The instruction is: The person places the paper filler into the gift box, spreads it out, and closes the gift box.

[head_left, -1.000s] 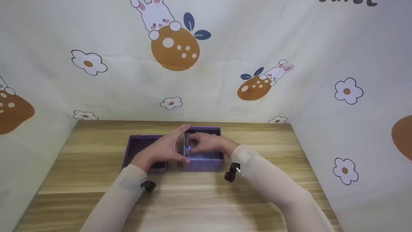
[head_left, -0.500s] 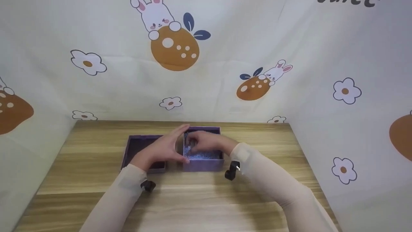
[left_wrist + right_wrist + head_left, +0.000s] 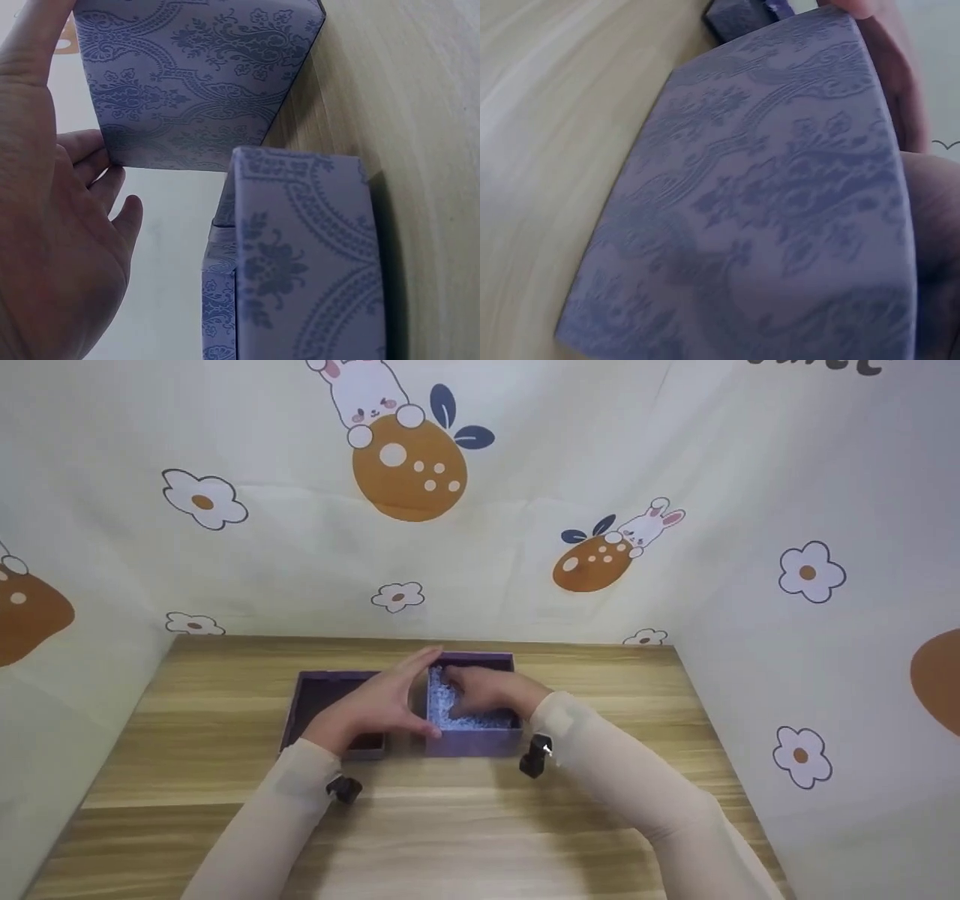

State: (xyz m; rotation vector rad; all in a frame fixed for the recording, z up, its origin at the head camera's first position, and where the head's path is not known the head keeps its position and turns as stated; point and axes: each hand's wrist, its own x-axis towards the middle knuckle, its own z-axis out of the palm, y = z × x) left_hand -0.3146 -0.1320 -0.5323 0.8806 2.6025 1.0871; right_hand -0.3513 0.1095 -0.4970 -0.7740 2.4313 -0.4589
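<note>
Patterned purple box [image 3: 474, 743], gripped by left hand [image 3: 381, 706]: steady while gently working blue shredded filler [image 3: 441, 701] with right hand [image 3: 487, 691], too hidden to tell if grasping.

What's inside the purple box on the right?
Pale blue, shredded-looking filler shows inside the purple box, mostly along its left and near sides. The right hand is in there too; anything beneath that hand or buried in filler can't be seen.
</note>
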